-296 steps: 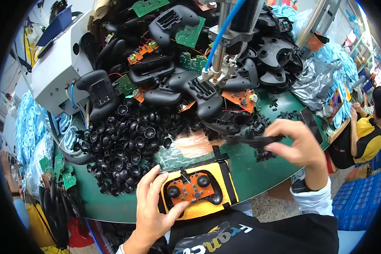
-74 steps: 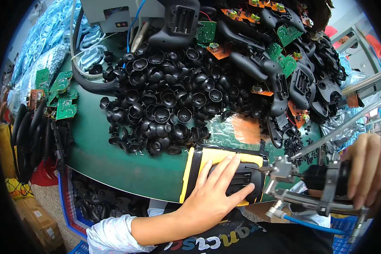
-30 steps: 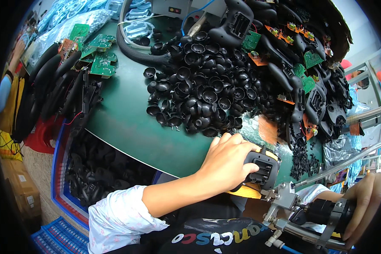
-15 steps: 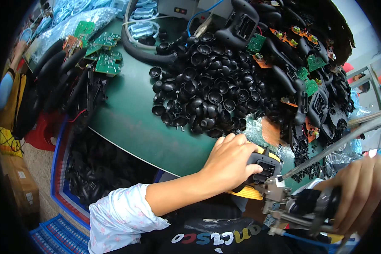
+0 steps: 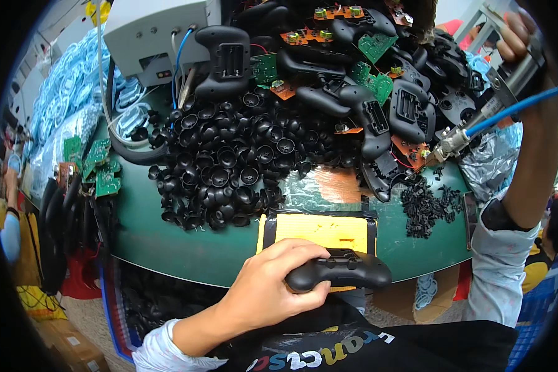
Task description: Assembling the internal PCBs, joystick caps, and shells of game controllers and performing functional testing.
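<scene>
A black game controller (image 5: 344,270), its open battery bay facing up, is gripped at its left end by my left hand (image 5: 263,282). It is at the table's near edge, over the front part of a yellow pad (image 5: 313,229) edged with black tape. At the upper right, my right hand (image 5: 518,36) is raised with its fingers curled round the upper end of a metal pneumatic screwdriver (image 5: 493,105). A blue hose joins the screwdriver near its lower end. That end hangs above the right of the table, apart from the controller I hold. Part of my right hand is in shadow.
A heap of black cup-shaped caps (image 5: 226,158) covers mid-table. Controllers with loose circuit boards (image 5: 369,84) pile up at the back right. Small black parts (image 5: 434,208) lie at the right. A grey box (image 5: 161,43) stands behind. A blue-rimmed crate (image 5: 115,310) is below left.
The screwdriver, earlier at the controller, has swung up and away to the right with my right hand. My left hand has turned the controller and brought it over the pad's near part. The view has shifted right.
</scene>
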The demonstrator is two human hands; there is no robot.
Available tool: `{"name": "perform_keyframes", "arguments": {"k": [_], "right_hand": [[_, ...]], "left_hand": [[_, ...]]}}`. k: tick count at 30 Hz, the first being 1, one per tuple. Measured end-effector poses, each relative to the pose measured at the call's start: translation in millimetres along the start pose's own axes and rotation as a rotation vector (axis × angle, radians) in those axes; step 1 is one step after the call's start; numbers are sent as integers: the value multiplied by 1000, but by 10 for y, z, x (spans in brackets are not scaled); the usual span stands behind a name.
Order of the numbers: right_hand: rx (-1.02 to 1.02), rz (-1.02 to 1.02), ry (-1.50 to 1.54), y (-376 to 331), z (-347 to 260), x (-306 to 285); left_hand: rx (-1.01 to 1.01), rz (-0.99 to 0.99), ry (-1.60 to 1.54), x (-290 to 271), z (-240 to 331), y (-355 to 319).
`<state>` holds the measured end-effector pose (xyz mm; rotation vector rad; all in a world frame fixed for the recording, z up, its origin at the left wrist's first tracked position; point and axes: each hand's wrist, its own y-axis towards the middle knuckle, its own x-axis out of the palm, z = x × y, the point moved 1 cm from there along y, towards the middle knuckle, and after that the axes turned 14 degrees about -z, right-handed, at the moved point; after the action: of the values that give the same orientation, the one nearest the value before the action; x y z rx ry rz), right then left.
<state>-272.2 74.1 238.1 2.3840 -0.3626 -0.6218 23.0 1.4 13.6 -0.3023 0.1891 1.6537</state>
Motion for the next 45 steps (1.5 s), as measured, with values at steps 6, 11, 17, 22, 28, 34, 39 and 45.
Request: {"name": "perform_keyframes", "arguments": {"k": [6, 11, 17, 22, 28, 34, 39, 45], "right_hand": [[112, 612, -858, -2026, -334, -301], [577, -318, -99, -2237, 234, 1529], [525, -143, -56, -2334, 277, 1649], [566, -67, -14, -2350, 259, 1718], [562, -80, 129, -2420, 306, 1627], [539, -176, 228, -2492, 347, 1515], [536, -145, 192, -2491, 335, 1563], [519, -86, 190, -2501, 340, 1566]], "left_hand": [[87, 38, -167, 115, -41, 35], [56, 61, -222, 77, -64, 41], [76, 143, -173, 203, -44, 36], [62, 187, -156, 221, -15, 33], [62, 197, -82, 317, 24, 34], [85, 194, -34, 374, 64, 44], [93, 228, -39, 414, 47, 32], [139, 293, 34, 440, 32, 18]]}}
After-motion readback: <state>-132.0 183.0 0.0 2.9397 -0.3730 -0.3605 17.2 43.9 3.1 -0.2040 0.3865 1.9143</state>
